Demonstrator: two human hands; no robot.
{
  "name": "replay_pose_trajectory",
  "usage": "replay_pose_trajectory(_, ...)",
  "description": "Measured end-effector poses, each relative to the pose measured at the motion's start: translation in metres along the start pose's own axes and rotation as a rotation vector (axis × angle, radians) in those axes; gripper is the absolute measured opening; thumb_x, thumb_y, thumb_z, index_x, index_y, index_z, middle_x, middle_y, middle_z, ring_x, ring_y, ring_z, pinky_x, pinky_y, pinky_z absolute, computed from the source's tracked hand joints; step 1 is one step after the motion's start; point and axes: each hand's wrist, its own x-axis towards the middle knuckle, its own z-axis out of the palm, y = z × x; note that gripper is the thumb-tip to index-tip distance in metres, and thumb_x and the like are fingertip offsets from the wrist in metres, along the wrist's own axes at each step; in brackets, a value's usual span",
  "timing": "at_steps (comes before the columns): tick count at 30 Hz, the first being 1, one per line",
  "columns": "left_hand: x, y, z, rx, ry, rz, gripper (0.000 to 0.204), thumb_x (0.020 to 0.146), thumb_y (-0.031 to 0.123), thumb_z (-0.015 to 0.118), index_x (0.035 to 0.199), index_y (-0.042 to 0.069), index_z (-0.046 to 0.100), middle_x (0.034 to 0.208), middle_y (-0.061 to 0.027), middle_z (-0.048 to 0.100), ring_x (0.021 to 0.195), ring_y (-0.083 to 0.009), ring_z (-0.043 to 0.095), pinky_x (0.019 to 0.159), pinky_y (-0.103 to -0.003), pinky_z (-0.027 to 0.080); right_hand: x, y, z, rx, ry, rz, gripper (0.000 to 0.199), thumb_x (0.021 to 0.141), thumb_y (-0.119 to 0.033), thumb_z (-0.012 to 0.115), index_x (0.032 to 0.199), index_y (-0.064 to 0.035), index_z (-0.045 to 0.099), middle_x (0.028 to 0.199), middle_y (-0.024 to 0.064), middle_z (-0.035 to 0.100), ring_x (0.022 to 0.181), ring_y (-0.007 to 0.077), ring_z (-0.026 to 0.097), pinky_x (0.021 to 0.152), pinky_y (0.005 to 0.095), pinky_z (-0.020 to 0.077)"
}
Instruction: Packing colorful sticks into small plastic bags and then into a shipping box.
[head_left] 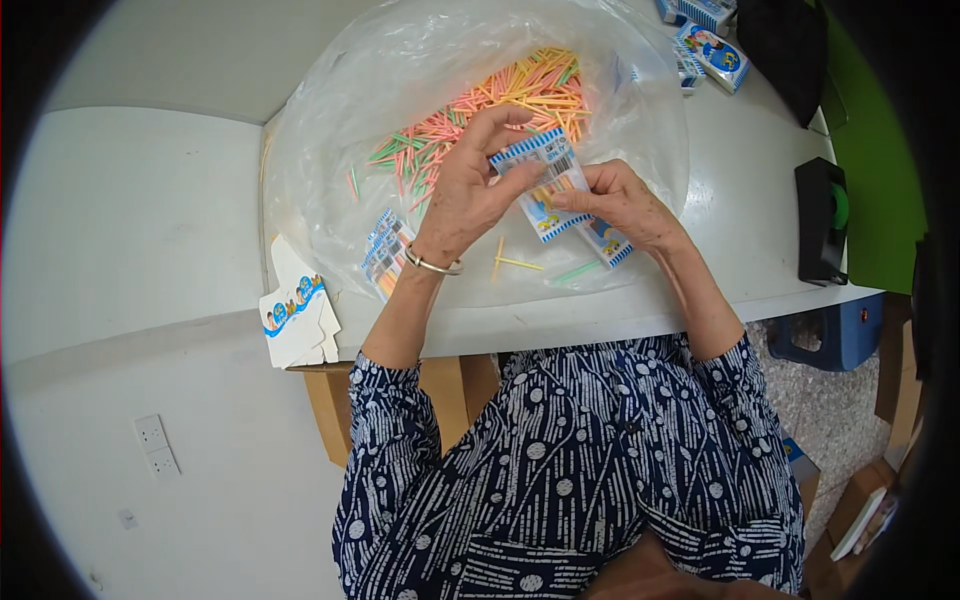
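Observation:
My left hand (468, 190) and my right hand (622, 203) both grip a small blue-and-white printed carton (549, 180) above a clear plastic bag (330, 150) spread on the white table (745, 225). Thin coloured sticks show inside the carton's open end. A heap of pink, yellow, orange and green sticks (500, 105) lies on the bag just beyond my hands. A second similar carton (610, 243) lies under my right hand. A silver bangle is on my left wrist.
A filled carton (385, 255) lies at my left wrist, flattened cartons (298, 318) hang off the table's left edge. Loose sticks (515, 262) lie near the front edge. More cartons (712, 50) sit far right, a black tape dispenser (822, 220) at the right edge.

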Motion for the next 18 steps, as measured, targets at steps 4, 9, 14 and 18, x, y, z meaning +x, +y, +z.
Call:
replay_pose_trajectory(4,-0.002,-0.004,0.001,-0.104,-0.003,-0.017,0.048,0.082,0.002,0.067,0.124,0.002,0.046,0.106,-0.0075,0.060,0.098,-0.0141,0.059,0.082,-0.026,0.051,-0.002,-0.003,0.003,-0.018,0.000,-0.011,0.025,0.084,-0.023,0.070,0.098,-0.0015,0.071,0.084,0.0030,0.069,0.071,0.0040,0.059,0.063,0.0193,0.0441)
replay_pose_trajectory(9,-0.003,0.000,0.005,0.309,0.101,0.244,0.041,0.077,0.005,0.070,0.115,0.003,0.054,0.101,-0.0112,0.064,0.083,-0.0189,0.064,0.072,-0.026,0.051,-0.003,-0.004,0.004,0.046,0.020,0.006,0.028,0.085,-0.025,0.068,0.098,-0.0009,0.070,0.084,0.0016,0.069,0.068,0.0028,0.056,0.060,0.0187,0.0428)
replay_pose_trajectory(14,-0.013,0.008,0.002,0.339,0.026,0.121,0.031,0.084,0.006,0.066,0.114,0.002,0.060,0.110,-0.0081,0.060,0.097,-0.0161,0.060,0.081,-0.027,0.051,-0.001,0.004,-0.003,0.114,-0.006,0.005,0.029,0.086,-0.026,0.068,0.099,-0.0007,0.070,0.084,0.0018,0.069,0.068,0.0028,0.056,0.060,0.0186,0.0430)
replay_pose_trajectory(18,-0.012,-0.001,-0.002,0.138,0.002,0.035,0.033,0.085,0.004,0.064,0.117,0.001,0.057,0.113,-0.0080,0.059,0.099,-0.0167,0.060,0.081,-0.027,0.051,-0.004,0.002,0.002,0.171,-0.012,-0.020,0.029,0.086,-0.025,0.068,0.100,0.0002,0.069,0.084,0.0022,0.068,0.070,0.0039,0.057,0.063,0.0189,0.0448)
